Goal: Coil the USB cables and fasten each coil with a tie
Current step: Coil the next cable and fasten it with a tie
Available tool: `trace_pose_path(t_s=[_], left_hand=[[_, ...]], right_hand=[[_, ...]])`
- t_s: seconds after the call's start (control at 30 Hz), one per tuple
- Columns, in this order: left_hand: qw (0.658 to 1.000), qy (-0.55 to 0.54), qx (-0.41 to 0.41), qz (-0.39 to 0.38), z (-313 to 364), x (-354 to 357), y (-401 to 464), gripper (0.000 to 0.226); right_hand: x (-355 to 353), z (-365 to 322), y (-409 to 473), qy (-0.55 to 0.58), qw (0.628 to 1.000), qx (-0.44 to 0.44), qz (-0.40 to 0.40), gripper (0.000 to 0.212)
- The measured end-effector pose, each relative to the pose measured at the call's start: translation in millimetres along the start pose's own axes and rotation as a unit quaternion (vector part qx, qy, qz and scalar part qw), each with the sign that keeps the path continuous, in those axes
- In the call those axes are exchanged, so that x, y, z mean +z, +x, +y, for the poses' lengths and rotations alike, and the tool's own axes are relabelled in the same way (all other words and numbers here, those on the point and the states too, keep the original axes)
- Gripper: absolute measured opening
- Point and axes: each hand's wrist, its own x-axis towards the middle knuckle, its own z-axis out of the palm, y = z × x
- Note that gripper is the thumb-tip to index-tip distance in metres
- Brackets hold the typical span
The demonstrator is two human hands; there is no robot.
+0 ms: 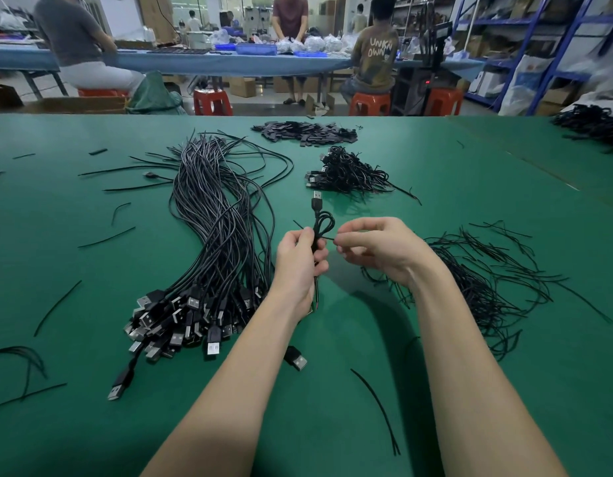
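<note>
1. While the big bundle [215,242] of uncoiled cables lies at the left of the green table [91,270], plugs toward the person, it waits untouched — most of the job looks still ahead.
2. Just right of it, the left hand [298,263] grips one coiled cable [320,225] in curled fingers; its plug [317,197] points away and a loop stands above the fist.
3. Across the coil runs a thin tie [327,238] — the fastening step seems to be in hand.
4. To the right, the right hand [377,249] pinches the tie's end between thumb and fingertips.
5. Beyond the hands sits a heap of tied coils [346,173]; far right, a spread of loose ties [487,280].
6. Next move, as I judge it: wind the tie around the coil's waist and twist it shut without letting the loops spring apart.
</note>
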Motion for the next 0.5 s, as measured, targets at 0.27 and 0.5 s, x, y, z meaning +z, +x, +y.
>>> trace_pose_path(t_s=[0.27,0.5], left_hand=[[0.982,-0.054,-0.068,-0.169,15.7,-10.3,-4.4,0.013],[0.945,0.035,-0.160,-0.283,20.9,-18.1,-11.1,0.018]], right_hand=[[-13.6,12.1,4.9,0.104,0.993,0.058,-0.017,0.049],[-40.8,-5.4,-6.0,-0.131,0.983,-0.107,-0.073,0.031]])
